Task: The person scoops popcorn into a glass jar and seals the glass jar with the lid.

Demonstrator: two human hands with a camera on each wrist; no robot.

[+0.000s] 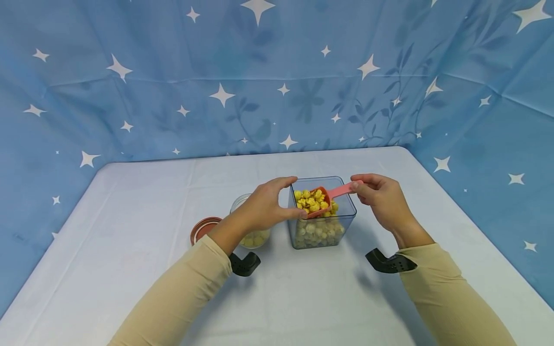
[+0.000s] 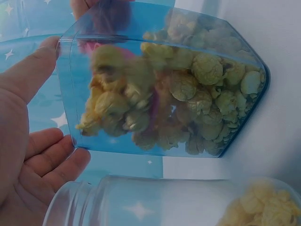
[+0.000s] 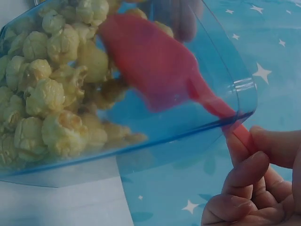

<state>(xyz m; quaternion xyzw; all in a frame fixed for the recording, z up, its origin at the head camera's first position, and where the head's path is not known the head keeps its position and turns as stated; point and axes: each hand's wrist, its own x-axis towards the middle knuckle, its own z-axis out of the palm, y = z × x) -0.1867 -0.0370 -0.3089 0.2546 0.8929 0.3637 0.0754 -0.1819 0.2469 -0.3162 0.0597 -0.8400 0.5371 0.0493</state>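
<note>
A clear bluish square container holds popcorn. My left hand grips it at the left side of the rim, thumb at the near corner and fingers at the far one. My right hand pinches the handle of a pink scoop between thumb and fingers. The scoop's bowl, heaped with yellow popcorn, is inside the container near its top. Through the wall in the right wrist view, the underside of the scoop shows above more popcorn.
Left of the container stands a clear jar with some popcorn in its bottom, partly hidden by my left forearm. A round reddish-brown lid lies further left on the white table. Blue star-patterned cloth hangs behind.
</note>
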